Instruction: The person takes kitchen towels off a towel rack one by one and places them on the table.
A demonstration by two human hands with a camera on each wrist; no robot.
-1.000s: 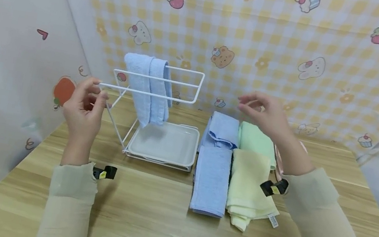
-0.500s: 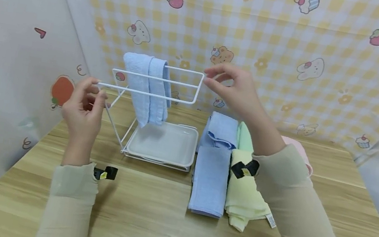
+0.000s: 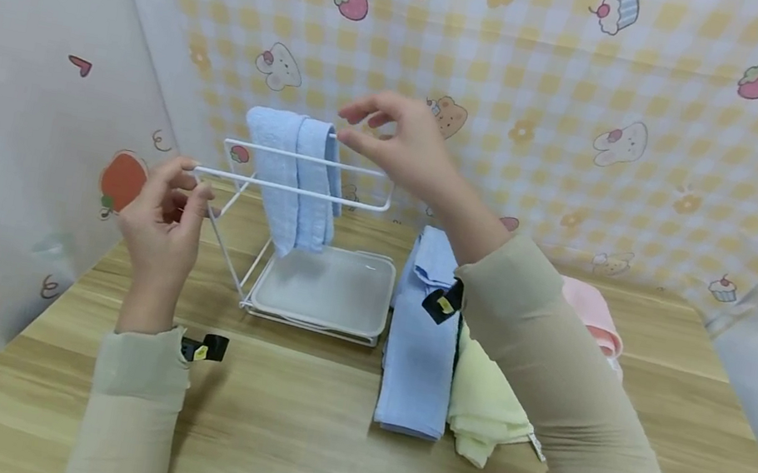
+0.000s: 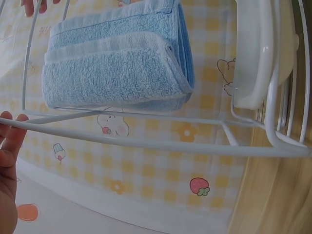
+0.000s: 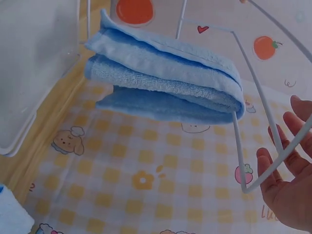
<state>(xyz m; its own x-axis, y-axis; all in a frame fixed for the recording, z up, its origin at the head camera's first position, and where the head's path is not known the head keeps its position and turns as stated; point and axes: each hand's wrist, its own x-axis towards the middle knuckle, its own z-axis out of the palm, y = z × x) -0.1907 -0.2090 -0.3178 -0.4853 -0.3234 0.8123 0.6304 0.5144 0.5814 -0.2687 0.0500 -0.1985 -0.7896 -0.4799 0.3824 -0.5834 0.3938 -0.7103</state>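
Note:
A white wire drying rack [image 3: 358, 204] stands over a white tray [image 3: 330, 296]. My left hand [image 3: 161, 228] pinches the rack's front left corner between thumb and fingers. Folded over the rear bars hangs a light blue towel [image 3: 277, 193], also large in the left wrist view as the same towel [image 4: 117, 73]. My right hand [image 3: 403, 143] hovers at the rack's rear right, close to the towel's right edge, fingers loosely bent and holding nothing. From the right wrist, that hand [image 5: 292, 190] appears beside the rack's end bar; whether it touches the bar I cannot tell.
Right of the tray lie folded blue towels [image 3: 416, 378], a yellow towel [image 3: 483, 399] with a tag and a pink towel [image 3: 586, 303]. My right forearm covers part of them. A patterned cloth wall [image 3: 564, 92] rises behind the wooden table [image 3: 282, 439].
My right hand has moved left from above the folded towels to the rack's rear right, beside the hanging towel. The left hand keeps its grip on the rack corner. The green towel is now hidden.

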